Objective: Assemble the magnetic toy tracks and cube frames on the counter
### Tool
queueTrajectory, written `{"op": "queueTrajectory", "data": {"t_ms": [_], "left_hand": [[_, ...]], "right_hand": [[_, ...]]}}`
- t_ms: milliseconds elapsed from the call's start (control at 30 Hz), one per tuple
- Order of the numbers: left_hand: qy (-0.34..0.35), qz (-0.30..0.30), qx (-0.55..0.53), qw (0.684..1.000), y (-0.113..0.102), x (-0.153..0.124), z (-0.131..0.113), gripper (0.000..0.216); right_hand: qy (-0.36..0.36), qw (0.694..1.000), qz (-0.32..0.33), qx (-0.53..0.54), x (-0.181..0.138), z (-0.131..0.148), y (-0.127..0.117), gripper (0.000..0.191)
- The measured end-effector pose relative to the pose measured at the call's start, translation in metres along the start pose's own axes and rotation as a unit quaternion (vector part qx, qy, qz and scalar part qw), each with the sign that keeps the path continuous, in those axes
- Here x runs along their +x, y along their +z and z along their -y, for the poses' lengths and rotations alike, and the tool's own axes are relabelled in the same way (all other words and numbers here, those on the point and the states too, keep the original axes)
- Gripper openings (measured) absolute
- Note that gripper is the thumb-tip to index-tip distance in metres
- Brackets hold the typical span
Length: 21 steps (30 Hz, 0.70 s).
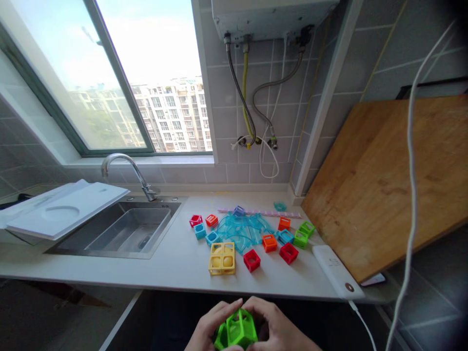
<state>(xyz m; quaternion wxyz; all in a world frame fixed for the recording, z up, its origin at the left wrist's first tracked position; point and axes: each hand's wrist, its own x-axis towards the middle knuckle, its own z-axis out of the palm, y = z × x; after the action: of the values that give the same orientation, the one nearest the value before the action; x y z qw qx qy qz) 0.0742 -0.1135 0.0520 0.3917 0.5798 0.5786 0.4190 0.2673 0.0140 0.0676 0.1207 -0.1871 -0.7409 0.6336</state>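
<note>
Just below the counter's front edge, my left hand point(212, 324) and my right hand point(276, 324) are both wrapped round green open-frame plastic cubes point(241, 329), which sit together between my fingers. How the cubes join is partly hidden by my fingers. On the counter ahead stands a yellow block of framed cubes point(222, 258) with balls inside. Right of it lie a red cube point(252, 261), an orange cube point(269, 243) and another red cube point(288, 253). Behind them spreads a pile of clear blue curved plastic pieces point(243, 231).
Two more green cubes point(304, 235) lie at the right, near a white power strip point(338, 273) and a leaning wooden board point(395, 180). To the left are a steel sink point(157, 243) with a faucet point(131, 165) and a white panel point(69, 207). A white cable point(411, 161) hangs at right.
</note>
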Motion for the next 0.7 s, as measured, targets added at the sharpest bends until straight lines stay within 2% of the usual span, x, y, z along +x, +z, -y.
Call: {"op": "queueTrajectory", "data": {"t_ms": [67,133,233,300,333,367,467,567,633,700], "left_hand": [[-0.019,-0.019,-0.036,0.999,0.001,-0.002,0.001,0.068],[-0.053,-0.074,-0.038,0.995,-0.006,-0.002,0.000,0.061],[-0.080,-0.186,0.071,0.977,-0.036,0.007,0.002,0.044],[-0.069,-0.240,0.192,0.949,-0.065,0.020,0.012,0.039],[-0.073,-0.252,0.256,0.930,-0.080,0.028,0.019,0.040],[-0.084,-0.256,0.310,0.912,-0.094,0.036,0.027,0.040],[-0.122,-0.207,0.414,0.878,-0.128,0.063,0.054,0.038],[-0.121,-0.161,0.476,0.856,-0.147,0.086,0.068,0.041],[-0.108,-0.172,0.506,0.838,-0.151,0.096,0.066,0.046],[-0.091,-0.221,0.525,0.817,-0.149,0.101,0.057,0.047]], "right_hand": [[0.005,1.000,-0.008,0.001,-0.001,-0.001,-0.002,0.050],[0.007,0.999,-0.046,0.006,-0.001,-0.004,-0.013,0.047],[0.001,0.977,-0.201,-0.063,0.003,-0.020,-0.039,0.046],[0.004,0.937,-0.310,-0.162,0.009,-0.037,-0.058,0.047],[0.010,0.921,-0.335,-0.199,0.012,-0.047,-0.065,0.048],[0.013,0.911,-0.345,-0.225,0.016,-0.056,-0.070,0.050],[0.000,0.893,-0.370,-0.256,0.024,-0.078,-0.075,0.052],[-0.041,0.871,-0.426,-0.244,0.027,-0.089,-0.069,0.054],[-0.066,0.866,-0.449,-0.210,0.026,-0.092,-0.063,0.050],[-0.082,0.871,-0.453,-0.172,0.024,-0.093,-0.059,0.040]]}}
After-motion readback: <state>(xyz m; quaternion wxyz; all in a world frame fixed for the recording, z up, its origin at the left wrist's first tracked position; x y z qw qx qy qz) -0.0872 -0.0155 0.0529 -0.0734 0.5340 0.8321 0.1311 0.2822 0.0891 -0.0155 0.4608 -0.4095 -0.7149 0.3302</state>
